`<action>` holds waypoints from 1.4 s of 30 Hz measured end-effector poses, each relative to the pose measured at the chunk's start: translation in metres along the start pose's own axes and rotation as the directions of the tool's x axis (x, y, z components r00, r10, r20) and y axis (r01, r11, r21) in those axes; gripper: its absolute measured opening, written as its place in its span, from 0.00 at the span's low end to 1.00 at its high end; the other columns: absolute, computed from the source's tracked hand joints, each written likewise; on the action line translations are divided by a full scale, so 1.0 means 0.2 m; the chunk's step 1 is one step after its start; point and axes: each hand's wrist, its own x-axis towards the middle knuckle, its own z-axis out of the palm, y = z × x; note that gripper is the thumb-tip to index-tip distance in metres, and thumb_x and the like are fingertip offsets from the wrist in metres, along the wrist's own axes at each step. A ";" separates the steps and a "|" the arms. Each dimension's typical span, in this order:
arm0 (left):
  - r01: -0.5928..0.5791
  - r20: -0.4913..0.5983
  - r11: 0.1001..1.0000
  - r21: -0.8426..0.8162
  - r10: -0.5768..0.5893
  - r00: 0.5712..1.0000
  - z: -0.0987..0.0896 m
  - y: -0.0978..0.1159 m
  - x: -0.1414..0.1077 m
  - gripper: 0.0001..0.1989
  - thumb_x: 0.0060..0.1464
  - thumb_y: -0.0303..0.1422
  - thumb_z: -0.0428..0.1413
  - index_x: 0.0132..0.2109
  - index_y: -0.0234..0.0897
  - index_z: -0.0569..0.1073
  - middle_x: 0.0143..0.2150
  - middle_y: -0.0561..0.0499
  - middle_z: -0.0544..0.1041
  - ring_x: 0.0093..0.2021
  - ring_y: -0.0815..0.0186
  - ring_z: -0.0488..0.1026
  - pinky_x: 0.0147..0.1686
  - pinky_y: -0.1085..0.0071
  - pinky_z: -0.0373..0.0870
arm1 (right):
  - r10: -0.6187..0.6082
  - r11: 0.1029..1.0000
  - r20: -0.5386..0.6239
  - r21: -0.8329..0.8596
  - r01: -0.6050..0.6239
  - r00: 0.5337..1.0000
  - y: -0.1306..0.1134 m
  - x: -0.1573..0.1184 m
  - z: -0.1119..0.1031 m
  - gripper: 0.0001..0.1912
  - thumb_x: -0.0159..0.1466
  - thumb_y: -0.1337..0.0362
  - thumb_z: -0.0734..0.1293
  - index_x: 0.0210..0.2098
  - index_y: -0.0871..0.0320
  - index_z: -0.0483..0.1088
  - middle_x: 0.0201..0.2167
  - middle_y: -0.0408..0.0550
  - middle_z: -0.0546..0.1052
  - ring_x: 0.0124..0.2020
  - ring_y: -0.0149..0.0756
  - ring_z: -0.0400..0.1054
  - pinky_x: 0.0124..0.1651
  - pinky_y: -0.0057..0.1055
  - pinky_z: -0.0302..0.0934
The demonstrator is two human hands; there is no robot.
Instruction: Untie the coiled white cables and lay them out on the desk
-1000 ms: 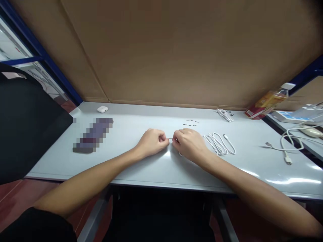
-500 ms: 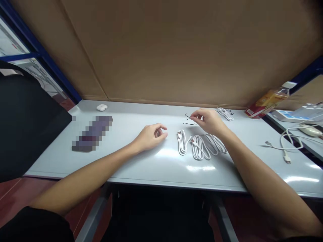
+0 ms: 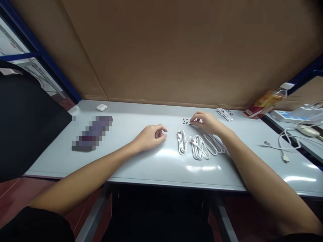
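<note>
My right hand point(image 3: 205, 121) is low over the back middle of the desk, its thumb and fingertips pinched on a thin black twist tie point(image 3: 186, 121). Other thin black strands lie around the fingertips, partly hidden by them. On the desk to the left rests my left hand point(image 3: 153, 137), fingers loosely curled with a gap to the thumb and nothing in it. Between and in front of the hands lie three coiled white cables: one narrow USB cable point(image 3: 182, 143), a wider coil point(image 3: 199, 148) and another coil point(image 3: 214, 144) partly under my right forearm.
Another white cable point(image 3: 224, 114) lies coiled by the back panel, near a leaning drink bottle point(image 3: 264, 103). A loose white cable point(image 3: 285, 148) trails at the right. Farther left are a white earbud case point(image 3: 102, 107) and a pixelated dark object point(image 3: 93, 132).
My right hand has come down slightly toward the desk, bringing the black twist tie down among the other strands. The left hand stays where it was.
</note>
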 end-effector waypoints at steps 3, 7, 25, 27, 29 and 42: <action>-0.015 0.014 1.000 0.010 0.014 1.000 0.00 0.00 0.00 0.14 0.61 0.40 0.56 0.48 0.40 0.80 0.35 0.53 0.78 0.34 0.65 0.72 0.36 0.67 0.67 | -0.001 0.999 0.006 -0.041 0.001 1.000 0.04 0.00 -0.01 0.16 0.68 0.52 0.64 0.37 0.55 0.79 0.44 0.54 0.77 0.38 0.43 0.73 0.43 0.41 0.67; -0.031 0.026 0.999 0.024 0.031 0.999 0.00 0.00 0.00 0.13 0.61 0.39 0.56 0.47 0.39 0.80 0.35 0.52 0.77 0.34 0.65 0.72 0.36 0.67 0.68 | -0.027 0.996 -0.005 -0.082 0.027 1.000 0.08 0.01 -0.02 0.17 0.68 0.53 0.63 0.37 0.55 0.80 0.44 0.55 0.77 0.40 0.44 0.73 0.44 0.42 0.68; -0.120 -0.113 0.990 0.078 0.128 0.985 0.01 -0.03 0.03 0.09 0.60 0.36 0.56 0.44 0.39 0.79 0.43 0.49 0.81 0.44 0.60 0.77 0.49 0.62 0.73 | -0.166 0.979 -0.093 -0.133 0.153 0.982 -0.41 -0.07 0.20 0.20 0.74 0.54 0.62 0.57 0.56 0.75 0.57 0.59 0.76 0.58 0.53 0.71 0.60 0.53 0.69; -0.121 -0.128 0.988 0.098 0.133 0.983 0.01 -0.04 0.03 0.08 0.60 0.34 0.56 0.42 0.39 0.78 0.42 0.49 0.81 0.44 0.59 0.77 0.49 0.61 0.73 | -0.230 0.959 -0.052 -0.183 0.218 0.972 -0.50 -0.10 0.30 0.24 0.75 0.59 0.59 0.67 0.57 0.67 0.68 0.61 0.68 0.68 0.56 0.63 0.67 0.57 0.63; -0.136 -0.128 0.984 0.116 0.151 0.980 0.01 -0.04 0.03 0.07 0.59 0.31 0.55 0.41 0.39 0.78 0.42 0.49 0.81 0.45 0.58 0.76 0.51 0.60 0.72 | -0.284 0.935 0.043 -0.210 0.287 0.958 -0.53 -0.13 0.36 0.31 0.72 0.69 0.56 0.74 0.53 0.57 0.74 0.55 0.61 0.75 0.56 0.52 0.70 0.59 0.60; -0.041 -0.121 0.998 0.056 0.047 0.992 0.00 -0.04 0.02 0.16 0.60 0.37 0.57 0.54 0.38 0.76 0.49 0.46 0.80 0.52 0.57 0.76 0.56 0.58 0.72 | 0.079 0.930 0.300 -0.367 0.039 0.951 -0.28 -0.18 0.11 0.57 0.53 0.82 0.59 0.77 0.36 0.48 0.79 0.47 0.51 0.73 0.58 0.57 0.54 0.45 0.75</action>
